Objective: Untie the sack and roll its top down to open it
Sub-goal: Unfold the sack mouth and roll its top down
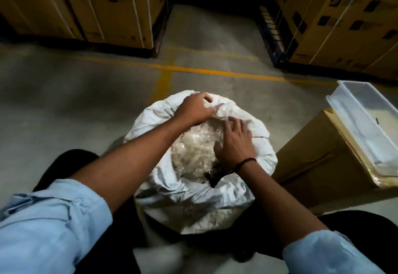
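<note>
A white woven sack point(189, 196) stands on the concrete floor between my knees. Its mouth is open, its top is rolled down into a thick rim, and clear crumpled plastic pieces point(193, 153) fill it. My left hand point(195, 109) reaches across to the far rim and grips the rolled fabric there. My right hand point(235, 142) lies spread on the right inner side of the rim, fingers apart, pressing the fabric and the plastic. No tie or string is visible.
A brown cardboard box point(312, 166) stands close on the right with a clear plastic tray point(366, 127) on top. Strapped cartons on pallets point(112, 8) line the back, left and right point(344, 19). Yellow floor lines point(193, 70) cross ahead.
</note>
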Demonstrator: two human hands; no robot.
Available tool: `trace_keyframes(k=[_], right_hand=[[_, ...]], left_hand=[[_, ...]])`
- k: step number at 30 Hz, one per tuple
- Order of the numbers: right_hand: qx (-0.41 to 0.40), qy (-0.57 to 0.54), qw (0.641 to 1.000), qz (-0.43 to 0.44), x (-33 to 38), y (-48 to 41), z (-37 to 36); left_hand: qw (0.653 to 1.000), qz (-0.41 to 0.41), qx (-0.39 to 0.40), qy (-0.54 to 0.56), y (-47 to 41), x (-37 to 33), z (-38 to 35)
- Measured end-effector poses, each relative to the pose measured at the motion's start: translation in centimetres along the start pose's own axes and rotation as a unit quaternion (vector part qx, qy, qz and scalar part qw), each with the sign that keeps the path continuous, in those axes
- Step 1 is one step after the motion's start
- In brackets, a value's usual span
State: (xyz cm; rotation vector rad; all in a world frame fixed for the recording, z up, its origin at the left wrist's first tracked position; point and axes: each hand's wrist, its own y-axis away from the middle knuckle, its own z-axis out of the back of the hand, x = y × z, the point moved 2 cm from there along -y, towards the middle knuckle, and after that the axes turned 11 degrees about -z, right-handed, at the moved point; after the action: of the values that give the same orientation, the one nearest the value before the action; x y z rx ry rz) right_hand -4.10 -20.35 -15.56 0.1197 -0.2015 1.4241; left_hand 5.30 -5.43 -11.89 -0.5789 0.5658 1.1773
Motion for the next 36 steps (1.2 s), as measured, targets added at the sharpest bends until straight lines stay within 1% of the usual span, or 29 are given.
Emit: trace_keyframes(k=[1, 2, 3, 4, 5, 7, 8, 10, 13, 15, 18, 22, 24, 25, 27, 29, 30, 31, 32, 33, 34, 35, 36], right_hand=[[0.024, -0.002, 0.999, 0.036, 1.5, 1.2, -0.7], [0.054, -0.012, 0.996, 0.068, 2.8, 2.4, -1.6], [0.088, -0.031, 0.992, 0.090, 4.0, 3.7, -2.5], [0.130, -0.052, 0.985, 0.098, 5.1, 4.8, -3.4], [0.176, -0.068, 0.978, 0.093, 6.1, 5.9, -4.2], [0.255, -0.095, 0.960, 0.062, 7.7, 7.5, -5.6], [0.279, -0.093, 0.955, 0.049, 8.2, 8.3, -6.3], [0.297, -0.035, 0.953, 0.047, 8.7, 9.6, -7.2], [0.288, 0.070, 0.953, 0.065, 10.0, 11.3, -7.8], [0.260, 0.078, 0.959, 0.079, 12.0, 12.8, -7.6], [0.189, 0.064, 0.972, 0.124, 14.1, 14.4, -6.7], [0.100, 0.078, 0.977, 0.169, 14.3, 15.8, -5.2], [0.056, 0.116, 0.972, 0.199, 14.2, 16.3, -5.0], [0.048, 0.154, 0.963, 0.214, 14.3, 16.6, -5.2], [0.041, 0.198, 0.953, 0.228, 14.5, 17.2, -5.4], [0.013, 0.195, 0.953, 0.234, 14.4, 17.1, -5.8], [0.023, 0.184, 0.956, 0.227, 14.3, 16.9, -5.7], [0.047, 0.168, 0.961, 0.215, 14.0, 16.7, -5.7], [0.080, 0.140, 0.966, 0.202, 13.8, 16.5, -5.5], [0.104, 0.109, 0.970, 0.192, 13.5, 15.9, -5.4], [0.152, 0.075, 0.968, 0.183, 13.3, 15.4, -5.3], [0.194, 0.042, 0.964, 0.178, 13.3, 14.7, -4.9], [0.219, 0.026, 0.958, 0.181, 13.2, 14.0, -4.3]], left_hand=[[0.997, 0.041, -0.042, -0.041, 1.7, 1.1, 1.1], [0.990, 0.086, -0.066, -0.092, 3.5, 2.2, 1.9], [0.980, 0.134, -0.065, -0.131, 5.3, 3.3, 2.5], [0.971, 0.182, -0.041, -0.151, 7.2, 4.4, 3.0], [0.962, 0.226, 0.001, -0.151, 8.8, 5.7, 3.1], [0.947, 0.283, 0.096, -0.120, 11.6, 7.8, 3.2], [0.942, 0.291, 0.128, -0.103, 12.6, 8.6, 3.2], [0.947, 0.284, 0.140, -0.058, 13.7, 9.6, 2.8], [0.952, 0.289, 0.102, 0.011, 14.5, 10.1, 2.1], [0.947, 0.307, 0.094, 0.021, 14.7, 10.2, 1.3], [0.937, 0.342, 0.076, 0.022, 14.6, 10.1, 0.4], [0.929, 0.365, 0.051, 0.041, 13.1, 10.0, 0.8], [0.920, 0.385, 0.033, 0.069, 12.6, 10.6, 1.3], [0.918, 0.387, 0.019, 0.081, 12.6, 11.1, 1.4], [0.930, 0.358, -0.033, 0.080, 12.8, 11.7, 1.4], [0.938, 0.319, -0.109, 0.075, 13.0, 11.6, 1.9], [0.937, 0.312, -0.135, 0.085, 13.1, 11.3, 2.4], [0.930, 0.318, -0.148, 0.107, 13.0, 11.2, 3.0], [0.917, 0.336, -0.160, 0.145, 13.0, 11.2, 3.8], [0.895, 0.354, -0.170, 0.213, 12.9, 11.4, 4.8], [0.863, 0.350, -0.176, 0.320, 12.8, 11.6, 6.0], [0.823, 0.323, -0.169, 0.436, 12.7, 11.5, 7.0], [0.787, 0.292, -0.142, 0.525, 13.1, 11.1, 8.2]])
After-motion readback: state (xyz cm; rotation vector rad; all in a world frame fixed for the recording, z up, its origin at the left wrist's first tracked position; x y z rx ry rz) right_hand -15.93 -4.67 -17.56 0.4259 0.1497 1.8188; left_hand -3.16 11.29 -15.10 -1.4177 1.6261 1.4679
